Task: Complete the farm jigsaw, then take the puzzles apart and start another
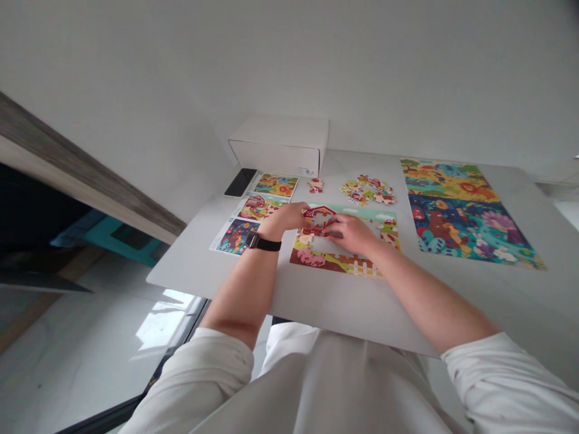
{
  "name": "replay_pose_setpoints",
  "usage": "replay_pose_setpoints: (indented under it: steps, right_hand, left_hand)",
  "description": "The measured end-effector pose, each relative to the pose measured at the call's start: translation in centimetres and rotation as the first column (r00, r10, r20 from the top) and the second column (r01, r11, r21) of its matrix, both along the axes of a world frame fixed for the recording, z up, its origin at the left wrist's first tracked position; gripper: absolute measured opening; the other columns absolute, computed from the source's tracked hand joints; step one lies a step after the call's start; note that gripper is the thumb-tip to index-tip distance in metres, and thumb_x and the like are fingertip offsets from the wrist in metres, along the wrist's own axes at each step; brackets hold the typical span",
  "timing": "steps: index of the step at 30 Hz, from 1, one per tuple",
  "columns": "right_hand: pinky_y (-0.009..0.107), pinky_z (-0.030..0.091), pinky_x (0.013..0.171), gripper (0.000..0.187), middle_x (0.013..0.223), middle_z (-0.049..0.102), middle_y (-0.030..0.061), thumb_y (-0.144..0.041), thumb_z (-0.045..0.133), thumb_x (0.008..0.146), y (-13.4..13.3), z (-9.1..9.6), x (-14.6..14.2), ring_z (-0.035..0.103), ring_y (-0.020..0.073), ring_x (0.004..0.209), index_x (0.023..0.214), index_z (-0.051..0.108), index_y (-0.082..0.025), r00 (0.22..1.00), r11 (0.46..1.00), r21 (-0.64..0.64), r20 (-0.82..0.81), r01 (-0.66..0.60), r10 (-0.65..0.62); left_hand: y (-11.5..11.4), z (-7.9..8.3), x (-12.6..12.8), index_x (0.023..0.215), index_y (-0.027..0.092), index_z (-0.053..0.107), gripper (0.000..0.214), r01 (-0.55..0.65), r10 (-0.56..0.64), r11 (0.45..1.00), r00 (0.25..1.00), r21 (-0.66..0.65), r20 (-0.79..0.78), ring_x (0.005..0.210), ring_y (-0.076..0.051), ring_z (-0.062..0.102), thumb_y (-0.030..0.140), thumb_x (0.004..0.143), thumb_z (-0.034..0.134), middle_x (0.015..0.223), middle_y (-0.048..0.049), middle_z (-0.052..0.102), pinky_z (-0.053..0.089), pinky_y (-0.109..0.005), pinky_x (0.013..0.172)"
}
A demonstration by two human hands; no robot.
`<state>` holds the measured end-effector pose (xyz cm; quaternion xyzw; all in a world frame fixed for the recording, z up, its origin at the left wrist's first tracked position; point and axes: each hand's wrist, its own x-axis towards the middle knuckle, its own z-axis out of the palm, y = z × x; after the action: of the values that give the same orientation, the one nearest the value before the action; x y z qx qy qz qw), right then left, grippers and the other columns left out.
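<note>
A partly assembled farm jigsaw puzzle (pixel 312 259) lies on the table, with a red barn at its upper left and gaps in its middle. My left hand (pixel 289 218) rests at the barn's left edge, fingers bent down onto the pieces. From the other side my right hand (pixel 350 232) pinches a small puzzle piece (pixel 324 232) at the lower part of the barn. The piece is largely hidden by the fingers. Beyond the puzzle lies a heap of loose puzzle pieces (pixel 368 190), and a few more pieces (pixel 315 185) sit to its left.
Left of the puzzle is a picture sheet (pixel 239 223) with three scenes, and a phone (pixel 241 182) beside it. A white box (pixel 275 150) stands at the back against the wall. On the right lie two joined finished puzzles (pixel 465 211). The table's front edge (pixel 344 328) is close to my body.
</note>
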<state>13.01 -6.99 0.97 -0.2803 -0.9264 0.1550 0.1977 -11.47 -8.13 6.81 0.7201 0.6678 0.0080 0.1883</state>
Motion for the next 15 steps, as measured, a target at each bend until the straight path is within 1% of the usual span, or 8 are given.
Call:
replay_pose_setpoints:
  steps: [3,8,15]
  right_hand:
    - [0.043,0.057,0.098,0.026,0.125,0.076,0.0071,-0.018,0.078,0.093,-0.03,-0.11,-0.04,0.073,0.0253,0.104,0.114,0.086,-0.031,1.0,1.0,0.005,0.01,-0.001,0.001]
    - [0.041,0.056,0.098,0.027,0.121,0.076,0.0063,-0.018,0.076,0.094,0.13,-0.38,-0.06,0.073,0.0243,0.104,0.115,0.085,-0.031,1.0,1.0,-0.006,0.004,-0.016,0.016]
    - [0.042,0.053,0.102,0.025,0.122,0.075,0.0087,-0.021,0.076,0.095,0.14,0.06,-0.07,0.071,0.0256,0.108,0.117,0.086,-0.029,0.999,1.0,-0.005,0.047,-0.008,0.008]
  left_hand:
    - [-0.01,-0.25,-0.04,0.13,0.022,0.073,0.05,0.005,-0.005,1.0,1.0,0.005,-0.002,0.105,-0.031,0.075,0.032,0.081,0.081,0.118,-0.0116,0.08,0.049,-0.032,0.077]
    - [0.05,-0.88,-0.21,0.133,0.023,0.071,0.053,0.001,-0.001,1.0,1.0,0.03,0.008,0.105,-0.03,0.075,0.031,0.081,0.08,0.119,-0.0118,0.08,0.05,-0.032,0.077]
    - [0.04,-0.74,-0.04,0.135,0.022,0.069,0.054,0.053,-0.053,0.999,0.998,0.007,-0.045,0.108,-0.029,0.075,0.033,0.083,0.078,0.122,-0.0108,0.08,0.05,-0.03,0.078]
